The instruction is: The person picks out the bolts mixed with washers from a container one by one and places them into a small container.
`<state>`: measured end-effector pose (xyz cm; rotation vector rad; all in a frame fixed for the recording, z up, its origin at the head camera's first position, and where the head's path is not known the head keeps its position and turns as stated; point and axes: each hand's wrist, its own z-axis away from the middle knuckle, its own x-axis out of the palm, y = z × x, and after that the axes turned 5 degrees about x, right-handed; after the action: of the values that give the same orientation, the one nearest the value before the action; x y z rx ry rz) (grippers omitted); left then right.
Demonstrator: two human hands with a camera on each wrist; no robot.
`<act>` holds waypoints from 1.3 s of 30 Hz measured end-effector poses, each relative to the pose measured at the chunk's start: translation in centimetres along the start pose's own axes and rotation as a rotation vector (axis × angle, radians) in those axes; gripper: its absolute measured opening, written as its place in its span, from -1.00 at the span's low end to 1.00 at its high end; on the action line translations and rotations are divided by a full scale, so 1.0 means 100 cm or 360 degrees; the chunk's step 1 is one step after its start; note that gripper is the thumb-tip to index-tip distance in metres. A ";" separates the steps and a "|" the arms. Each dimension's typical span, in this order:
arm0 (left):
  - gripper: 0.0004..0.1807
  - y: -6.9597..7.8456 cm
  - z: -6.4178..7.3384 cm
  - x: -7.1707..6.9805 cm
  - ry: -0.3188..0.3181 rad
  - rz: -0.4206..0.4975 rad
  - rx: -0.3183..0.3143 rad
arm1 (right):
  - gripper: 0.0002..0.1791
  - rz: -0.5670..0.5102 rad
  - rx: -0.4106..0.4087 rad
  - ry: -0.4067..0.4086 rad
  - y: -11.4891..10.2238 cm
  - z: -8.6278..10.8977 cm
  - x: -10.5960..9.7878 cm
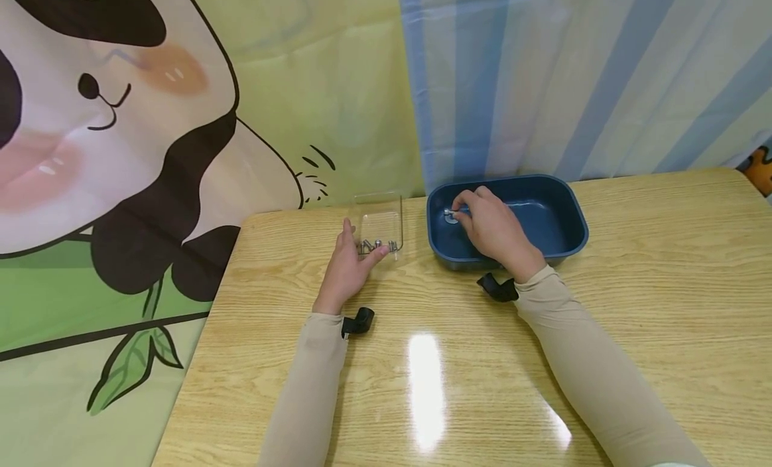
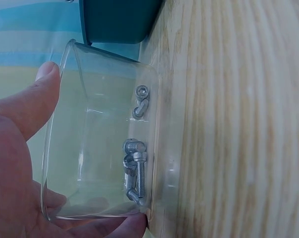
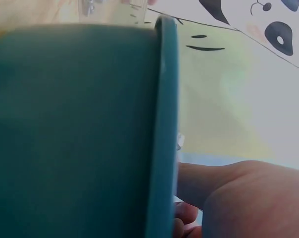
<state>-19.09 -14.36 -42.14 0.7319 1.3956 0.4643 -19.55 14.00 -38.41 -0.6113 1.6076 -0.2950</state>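
Note:
A clear plastic box (image 1: 381, 216) holds several silver socket-head screws (image 2: 140, 171) along its near side. My left hand (image 1: 348, 269) grips this box at its left near corner. In the left wrist view the thumb lies at the rim while the fingers wrap the side wall. My right hand (image 1: 497, 229) is over the left part of a dark blue bin (image 1: 543, 219), its thumb and index finger pinching a small silver screw (image 1: 448, 212). The right wrist view shows only a bit of shiny metal by the fingertips, as the bin's wall hides the rest.
Both containers stand side by side near the back edge of a wooden table (image 1: 482, 386), the bin to the right. A printed curtain (image 1: 338, 105) hangs right behind them. Each wrist carries a black mount (image 1: 358, 321).

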 end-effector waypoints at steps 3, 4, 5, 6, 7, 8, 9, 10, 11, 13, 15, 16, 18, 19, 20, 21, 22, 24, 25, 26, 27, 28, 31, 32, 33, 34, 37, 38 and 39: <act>0.21 0.000 -0.001 0.001 0.0004 -0.0006 -0.0008 | -0.79 -0.0006 -0.0010 0.0010 -0.004 0.000 0.003; 0.21 0.000 -0.001 0.001 0.0005 -0.0010 -0.0009 | -0.79 -0.0010 -0.0015 0.0010 -0.005 0.000 0.004; 0.21 0.000 -0.001 0.001 0.0006 -0.0012 -0.0009 | -0.79 -0.0016 -0.0022 0.0011 -0.006 0.001 0.005; 0.21 0.000 -0.002 0.002 0.0007 -0.0013 -0.0010 | -0.80 -0.0020 -0.0026 0.0013 -0.008 0.001 0.005; 0.20 0.000 -0.002 0.002 0.0007 -0.0011 -0.0009 | -0.80 -0.0022 -0.0031 0.0016 -0.009 0.001 0.006; 0.21 0.000 -0.002 0.002 0.0008 -0.0010 -0.0010 | -0.80 -0.0024 -0.0035 0.0018 -0.011 0.000 0.007; 0.21 -0.001 -0.002 0.002 0.0011 -0.0012 -0.0012 | -0.80 -0.0024 -0.0042 0.0019 -0.012 0.000 0.008; 0.21 -0.001 -0.002 0.002 0.0013 -0.0015 -0.0012 | -0.80 -0.0029 -0.0050 0.0021 -0.014 0.000 0.009; 0.21 -0.001 -0.002 0.002 0.0013 -0.0017 -0.0014 | -0.80 -0.0028 -0.0055 0.0023 -0.016 0.000 0.009; 0.22 -0.001 -0.003 0.002 0.0011 -0.0018 -0.0014 | -0.80 -0.0023 -0.0053 0.0017 -0.019 -0.001 0.011; 0.23 -0.002 -0.003 0.001 0.0008 -0.0021 -0.0013 | -0.79 -0.0025 -0.0042 0.0000 -0.023 -0.001 0.012; 0.23 -0.002 -0.003 0.001 0.0006 -0.0022 -0.0012 | -0.78 -0.0026 -0.0039 -0.0010 -0.025 -0.001 0.013; 0.23 -0.001 -0.003 0.001 0.0003 -0.0021 -0.0012 | -0.78 -0.0031 -0.0029 -0.0025 -0.028 -0.002 0.015; 0.23 -0.001 -0.003 0.001 0.0003 -0.0021 -0.0012 | -0.78 -0.0033 -0.0024 -0.0029 -0.030 -0.002 0.016; 0.23 -0.001 -0.003 0.001 0.0002 -0.0020 -0.0014 | -0.78 -0.0035 -0.0025 -0.0031 -0.031 -0.002 0.017; 0.23 0.000 -0.003 0.001 0.0002 -0.0018 -0.0016 | -0.77 -0.0034 -0.0028 -0.0028 -0.033 -0.003 0.018; 0.23 0.000 -0.003 0.001 0.0001 -0.0016 -0.0019 | -0.78 -0.0033 -0.0031 -0.0025 -0.034 -0.003 0.019; 0.22 0.001 -0.002 0.001 0.0001 -0.0011 -0.0026 | -0.78 -0.0036 -0.0031 -0.0016 -0.036 -0.003 0.021; 0.22 0.001 -0.002 0.001 0.0001 -0.0006 -0.0030 | -0.78 -0.0038 -0.0031 -0.0011 -0.037 -0.003 0.023; 0.22 0.001 -0.002 0.001 0.0000 -0.0004 -0.0034 | -0.79 -0.0038 -0.0036 -0.0005 -0.038 -0.004 0.024; 0.22 0.001 -0.002 0.001 0.0000 0.0000 -0.0037 | -0.79 -0.0042 -0.0037 0.0001 -0.039 -0.004 0.025; 0.22 0.001 -0.002 0.001 0.0001 0.0001 -0.0036 | -0.80 -0.0047 -0.0037 0.0007 -0.040 -0.004 0.026; 0.22 0.000 -0.003 0.001 0.0000 0.0000 -0.0033 | -0.81 -0.0051 -0.0035 0.0009 -0.043 -0.006 0.029; 0.22 0.000 -0.003 0.001 -0.0001 -0.0002 -0.0030 | -0.81 -0.0052 -0.0033 0.0005 -0.045 -0.006 0.030; 0.22 0.000 -0.003 0.001 0.0001 -0.0003 -0.0026 | -0.81 -0.0052 -0.0027 -0.0001 -0.046 -0.007 0.031; 0.22 0.000 -0.003 0.001 0.0003 -0.0004 -0.0020 | -0.81 -0.0051 -0.0021 -0.0007 -0.047 -0.008 0.032; 0.22 -0.001 -0.003 0.001 0.0001 -0.0007 -0.0009 | -0.81 -0.0060 0.0005 -0.0023 -0.050 -0.010 0.035; 0.22 -0.001 -0.003 0.001 0.0001 -0.0006 -0.0010 | -0.81 -0.0060 0.0011 -0.0025 -0.052 -0.010 0.036; 0.22 -0.001 -0.003 0.001 0.0002 -0.0004 -0.0011 | -0.82 -0.0061 0.0013 -0.0024 -0.053 -0.011 0.038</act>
<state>-19.35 -14.32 -42.27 0.7240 1.3953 0.4676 -19.61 7.43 -38.63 -0.6371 1.5810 -0.3246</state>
